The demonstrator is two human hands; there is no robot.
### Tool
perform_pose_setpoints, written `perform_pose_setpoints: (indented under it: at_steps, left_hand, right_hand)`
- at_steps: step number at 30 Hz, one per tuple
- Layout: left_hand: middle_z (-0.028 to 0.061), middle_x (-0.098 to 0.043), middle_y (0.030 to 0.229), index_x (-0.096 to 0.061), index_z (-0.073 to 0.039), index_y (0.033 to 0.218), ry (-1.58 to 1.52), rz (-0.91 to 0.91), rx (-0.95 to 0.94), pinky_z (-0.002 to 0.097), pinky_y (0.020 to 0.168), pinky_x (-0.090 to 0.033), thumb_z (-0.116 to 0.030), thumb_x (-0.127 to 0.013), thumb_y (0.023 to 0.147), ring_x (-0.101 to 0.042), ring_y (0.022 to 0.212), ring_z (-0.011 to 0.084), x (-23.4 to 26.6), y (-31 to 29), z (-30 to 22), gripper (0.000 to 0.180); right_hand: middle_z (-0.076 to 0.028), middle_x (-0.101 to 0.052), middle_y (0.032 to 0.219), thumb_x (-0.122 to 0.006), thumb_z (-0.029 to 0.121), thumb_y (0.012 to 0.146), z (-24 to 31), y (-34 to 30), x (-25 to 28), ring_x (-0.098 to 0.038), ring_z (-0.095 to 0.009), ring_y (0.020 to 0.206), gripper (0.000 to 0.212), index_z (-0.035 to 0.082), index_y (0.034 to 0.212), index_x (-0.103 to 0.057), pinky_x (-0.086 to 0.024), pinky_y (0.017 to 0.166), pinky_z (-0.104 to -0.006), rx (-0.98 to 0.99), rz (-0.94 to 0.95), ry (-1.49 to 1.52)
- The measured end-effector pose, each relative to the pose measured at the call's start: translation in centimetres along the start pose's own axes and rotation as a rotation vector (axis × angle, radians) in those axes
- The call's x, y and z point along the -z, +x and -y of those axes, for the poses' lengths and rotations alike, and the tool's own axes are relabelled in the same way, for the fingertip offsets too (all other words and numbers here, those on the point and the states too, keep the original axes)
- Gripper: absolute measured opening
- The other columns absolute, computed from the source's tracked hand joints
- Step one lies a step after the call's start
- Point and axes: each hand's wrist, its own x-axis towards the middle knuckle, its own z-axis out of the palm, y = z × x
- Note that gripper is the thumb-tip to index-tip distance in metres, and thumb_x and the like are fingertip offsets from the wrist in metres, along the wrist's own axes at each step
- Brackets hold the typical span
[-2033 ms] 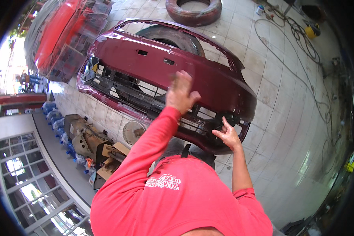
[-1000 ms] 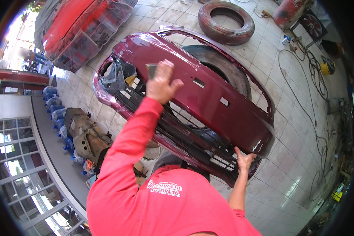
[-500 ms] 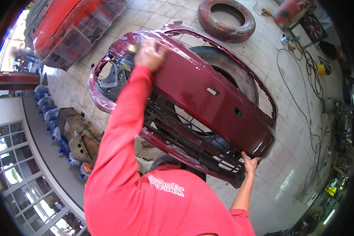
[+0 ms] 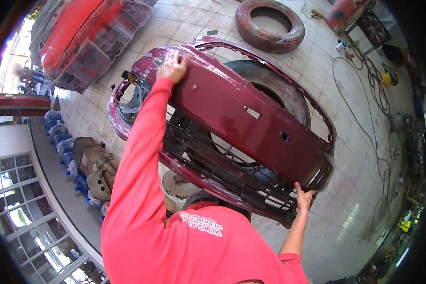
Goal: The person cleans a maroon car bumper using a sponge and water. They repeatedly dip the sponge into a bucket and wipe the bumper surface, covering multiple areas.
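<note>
A glossy maroon car bumper (image 4: pixel 213 104) lies tilted across a large tyre (image 4: pixel 296 97), its worn, scratched end at the far left. My left hand (image 4: pixel 173 67) rests on the bumper's upper left face, fingers spread and nothing visible in it. At the bumper's lower right corner, my right hand (image 4: pixel 304 196) grips the edge, thumb on top and the other fingers partly hidden. A small dark and tan thing (image 4: pixel 128 75), too small to name, sits at the left end, apart from my left hand. Black grille bars (image 4: pixel 213 146) run along the bumper's near side.
Another tyre (image 4: pixel 270 26) lies on the tiled floor beyond the bumper. Below it on my side stands a white bucket (image 4: pixel 177 187). A plastic-covered red car part (image 4: pixel 87 38) is at upper left, blue bottles (image 4: pixel 59 132) line the left, and a hose (image 4: pixel 371 90) coils at right.
My left hand has shifted slightly left on the bumper. The dark and tan thing that showed beside it is now farther left, at the bumper's end. My right hand keeps its place.
</note>
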Motion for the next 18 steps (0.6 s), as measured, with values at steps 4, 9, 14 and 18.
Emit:
perform_pose_setpoints:
  at_steps: [4,9,14,18]
  left_hand:
    - [0.0307,-0.034,0.167,-0.039,0.009,0.158,0.182,-0.233,-0.065,0.0478,0.130,-0.025,-0.079,-0.028,0.103,-0.028,0.159,0.0436,-2.2,-6.0,-9.0,0.104]
    - [0.0261,-0.036,0.168,-0.041,0.001,0.160,-0.064,-0.053,-0.459,0.0503,0.130,-0.024,-0.078,-0.046,0.098,-0.027,0.159,0.0424,-0.2,-20.2,-14.1,0.101]
    - [0.0308,-0.032,0.168,-0.039,0.008,0.159,0.075,-0.185,0.003,0.0471,0.132,-0.020,-0.075,-0.036,0.104,-0.020,0.161,0.0413,1.2,-9.3,0.9,0.100]
    - [0.0304,-0.031,0.168,-0.038,0.008,0.160,0.186,-0.223,-0.206,0.0514,0.132,-0.015,-0.075,-0.038,0.103,-0.018,0.162,0.0431,-0.7,-17.2,-12.9,0.101]
  right_hand:
    - [-0.031,-0.028,0.170,-0.092,0.066,0.071,0.5,-0.9,0.5,-0.031,-0.037,0.158,0.151,-0.004,0.168,0.001,-0.026,0.128,-0.0422,0.003,-0.053,0.022]
    - [-0.034,-0.021,0.171,-0.094,0.059,0.074,1.4,-1.6,1.4,-0.021,-0.040,0.161,0.147,0.004,0.170,0.002,-0.022,0.129,-0.0453,-0.015,0.040,0.051]
    - [-0.032,-0.028,0.169,-0.094,0.057,0.074,3.1,-1.4,0.8,-0.032,-0.038,0.157,0.146,0.002,0.170,0.001,-0.029,0.126,-0.0437,0.010,0.074,0.044]
    - [-0.032,-0.031,0.168,-0.094,0.058,0.074,2.3,-1.5,1.4,-0.035,-0.040,0.155,0.146,0.002,0.170,0.001,-0.032,0.125,-0.0446,-0.018,0.055,0.080]
